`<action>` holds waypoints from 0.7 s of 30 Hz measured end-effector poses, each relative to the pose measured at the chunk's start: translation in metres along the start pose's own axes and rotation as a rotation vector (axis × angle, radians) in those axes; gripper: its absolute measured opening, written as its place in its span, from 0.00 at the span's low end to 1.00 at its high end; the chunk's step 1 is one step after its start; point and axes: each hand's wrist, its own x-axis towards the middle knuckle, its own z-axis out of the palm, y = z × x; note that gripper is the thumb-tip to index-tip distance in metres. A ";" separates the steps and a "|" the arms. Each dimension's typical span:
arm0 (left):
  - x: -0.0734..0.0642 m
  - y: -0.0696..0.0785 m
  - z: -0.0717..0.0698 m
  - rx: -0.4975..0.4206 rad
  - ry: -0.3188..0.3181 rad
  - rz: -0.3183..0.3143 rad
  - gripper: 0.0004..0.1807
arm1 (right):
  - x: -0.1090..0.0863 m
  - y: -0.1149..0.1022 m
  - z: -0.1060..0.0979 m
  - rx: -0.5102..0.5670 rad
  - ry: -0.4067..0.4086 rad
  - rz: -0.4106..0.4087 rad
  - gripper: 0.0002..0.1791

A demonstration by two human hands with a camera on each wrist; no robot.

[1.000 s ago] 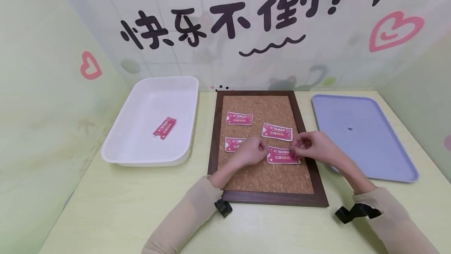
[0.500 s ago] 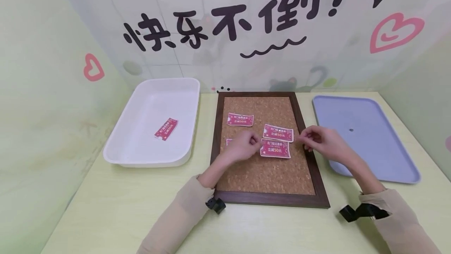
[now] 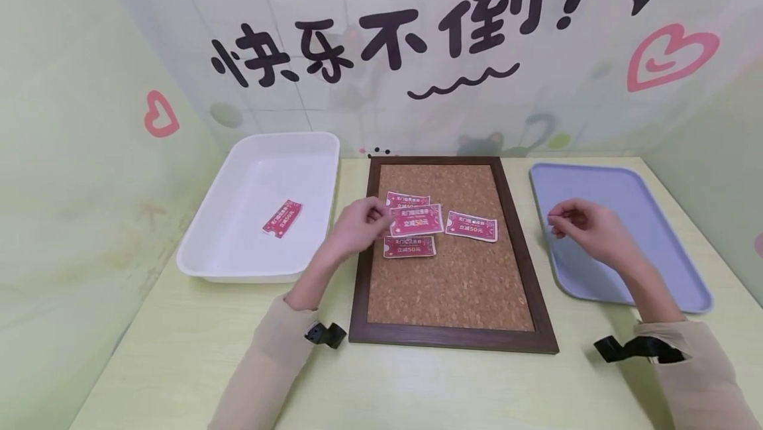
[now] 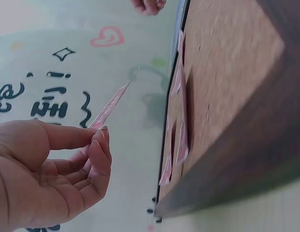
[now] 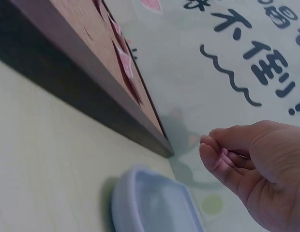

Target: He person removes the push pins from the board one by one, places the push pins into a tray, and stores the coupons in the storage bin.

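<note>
My left hand [image 3: 362, 223] pinches a pink coupon [image 3: 416, 220] by its left end, above the left side of the cork board. In the left wrist view the coupon [image 4: 110, 107] shows nearly edge-on between thumb and fingers. Behind and below it lie two coupons on the cork, the upper one [image 3: 406, 198] partly covered, the lower one [image 3: 410, 247] in plain sight. Another coupon [image 3: 471, 226] lies right of centre. My right hand [image 3: 587, 228] hovers over the lilac tray, thumb and fingertips together. A pink spot shows among its fingers; I cannot tell whether it holds anything.
The dark-framed cork board [image 3: 453, 297] lies mid-table. To its left stands a white tray [image 3: 250, 264] with a single coupon [image 3: 283, 219] inside. The lilac tray [image 3: 644, 218] lies to its right. A printed wall [image 3: 357, 99] closes off the back.
The left hand has carried the lower right coupon up and left across the board. The right hand has moved off the board to the right, over the lilac tray.
</note>
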 end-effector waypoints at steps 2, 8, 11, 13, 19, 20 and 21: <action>-0.001 -0.006 -0.010 -0.012 0.031 -0.015 0.07 | -0.002 0.007 -0.007 -0.014 0.016 0.032 0.04; -0.006 -0.025 -0.043 -0.015 0.118 -0.053 0.07 | -0.006 0.026 -0.023 -0.059 0.056 0.120 0.09; -0.009 -0.036 -0.058 -0.026 0.162 -0.065 0.08 | -0.008 0.036 -0.030 -0.055 0.078 0.140 0.09; -0.012 -0.043 -0.069 -0.036 0.195 -0.074 0.09 | -0.010 0.041 -0.034 -0.061 0.098 0.157 0.09; -0.021 -0.064 -0.097 -0.020 0.266 -0.146 0.13 | -0.018 0.056 -0.047 -0.151 0.150 0.243 0.11; -0.023 -0.067 -0.101 -0.014 0.273 -0.161 0.14 | -0.019 0.058 -0.048 -0.162 0.152 0.258 0.11; -0.025 -0.070 -0.105 -0.005 0.281 -0.177 0.14 | -0.019 0.060 -0.049 -0.170 0.153 0.270 0.12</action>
